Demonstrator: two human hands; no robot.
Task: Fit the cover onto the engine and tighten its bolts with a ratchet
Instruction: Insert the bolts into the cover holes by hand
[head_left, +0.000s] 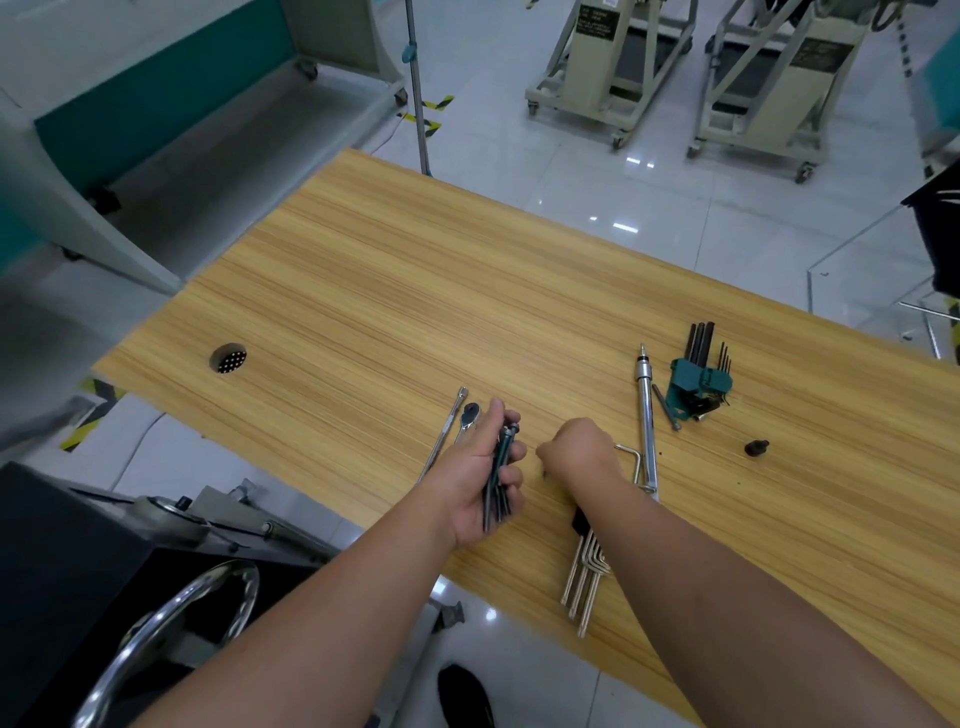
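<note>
My left hand (483, 467) grips a bundle of long dark bolts (500, 478) above the wooden table (395, 291). Just behind that hand lies a ratchet (470, 418) with its round head up, beside a slim metal bar (447, 431). My right hand (579, 449) hovers over the table with fingers curled toward something small; what it pinches is too small to make out. At the lower left, off the table, is part of an engine on a stand (171, 519) with a shiny curved ring (171, 623). No cover is visible.
A long chrome extension driver (647, 415) lies right of my right hand. A silver hex key set (584, 577) lies under my right forearm. A green holder of black hex keys (698, 376) and a small black socket (756, 448) lie farther right. A cable hole (228, 358) is at the left.
</note>
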